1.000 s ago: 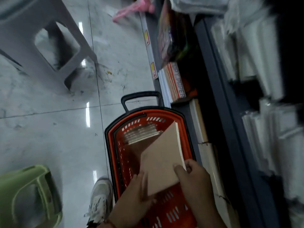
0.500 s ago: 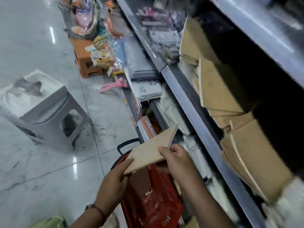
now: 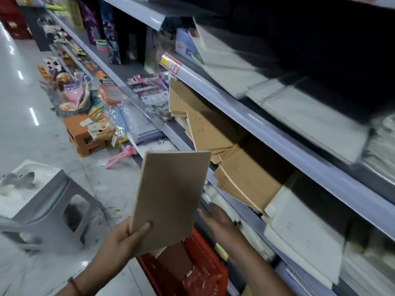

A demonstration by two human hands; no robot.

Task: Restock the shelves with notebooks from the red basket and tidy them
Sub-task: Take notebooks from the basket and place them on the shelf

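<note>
Raised from the red basket (image 3: pixel 198 272), notebook (image 3: pixel 171 197) is gripped upright by left hand (image 3: pixel 126 238)
Right hand (image 3: pixel 218 218) is spread, freed for the shelf (image 3: pixel 252 116)

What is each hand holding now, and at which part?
The left hand grips the brown notebook at its lower corner. The right hand is open and holds nothing.

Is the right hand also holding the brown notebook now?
No, only the left hand grips the brown notebook; the right hand is open beside it.
</note>
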